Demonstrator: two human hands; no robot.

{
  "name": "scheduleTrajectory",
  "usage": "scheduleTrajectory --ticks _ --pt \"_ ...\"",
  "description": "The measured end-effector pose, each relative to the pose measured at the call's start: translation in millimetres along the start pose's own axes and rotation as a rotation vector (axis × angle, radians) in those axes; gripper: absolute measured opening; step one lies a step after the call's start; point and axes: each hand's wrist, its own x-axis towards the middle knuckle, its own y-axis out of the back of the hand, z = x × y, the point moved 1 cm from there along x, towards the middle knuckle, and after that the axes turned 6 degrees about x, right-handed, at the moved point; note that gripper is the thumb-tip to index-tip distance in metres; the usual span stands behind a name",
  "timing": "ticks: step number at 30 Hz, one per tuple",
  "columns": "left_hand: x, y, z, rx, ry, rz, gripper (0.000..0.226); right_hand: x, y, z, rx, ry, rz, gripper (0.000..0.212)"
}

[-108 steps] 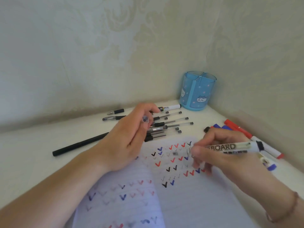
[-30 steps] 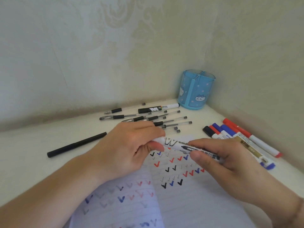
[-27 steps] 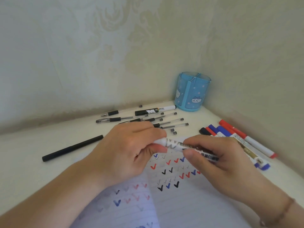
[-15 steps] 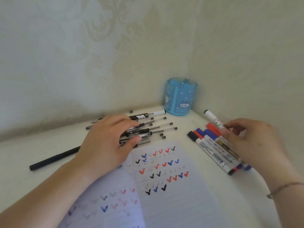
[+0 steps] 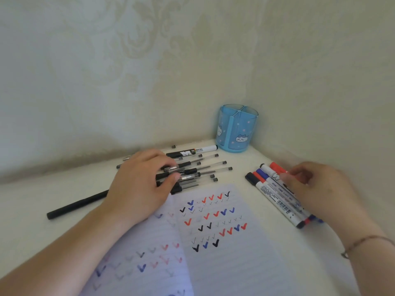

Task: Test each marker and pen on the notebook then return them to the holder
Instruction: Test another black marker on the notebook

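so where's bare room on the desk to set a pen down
Bare desk lies left of the long black pen, and between the clear pens and the whiteboard markers, in front of the holder. Crowded: under both hands, and the notebook.

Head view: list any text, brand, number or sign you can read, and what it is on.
"M": large white letter on the black-and-white marker near the holder; the small print beside it is blurred.
"W": partial letter on the white marker under the right hand.
Barcode and fine print on the black-capped marker: too small to read.
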Motion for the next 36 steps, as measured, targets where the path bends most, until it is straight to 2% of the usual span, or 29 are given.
scheduleTrajectory --ticks 4,6,11,15,18,21,27,31,33,36 --pt "0.3 0.0 -9.3 0.044 0.072 0.061 0.029 -8.4 -2.7 -28.5 -0.031 0.226 0.109 0.016" --pt "0.7 -1.2 -13.3 0.052 0.086 0.087 0.036 -8.1 -11.2 -50.6 -0.121 0.345 0.031 0.017" --pt "3.1 -1.0 -13.1 -0.037 0.120 0.165 0.048 24.9 -62.7 -108.6 -0.337 0.576 -0.212 0.035" --pt "3.3 0.0 -13.8 -0.044 0.100 0.197 0.046 60.3 -111.3 -130.8 -0.578 0.659 -0.262 0.046" --pt "3.8 -1.7 -15.7 -0.015 0.103 0.179 0.044 73.0 -127.1 -139.5 -0.702 0.668 -0.216 0.036" --pt "5.0 -1.8 -16.5 0.047 0.106 0.193 0.041 75.7 -124.2 -145.1 -0.710 0.700 -0.191 0.021" --pt "3.6 2.8 -10.6 0.111 0.035 0.206 0.052 36.1 -79.8 -151.5 -0.548 0.860 0.015 0.018" --pt "1.9 2.7 -1.2 0.120 -0.134 0.246 0.035 -20.6 -52.7 -136.5 -0.233 1.005 0.129 0.012" --pt "-0.7 0.6 1.5 -0.044 -0.222 0.222 0.036 -41.5 -40.7 -125.6 0.082 0.872 0.104 0.010" --pt "-4.7 0.7 8.8 -0.275 -0.257 0.099 0.029 -60.8 -31.7 -113.5 0.736 0.442 -0.104 0.021"
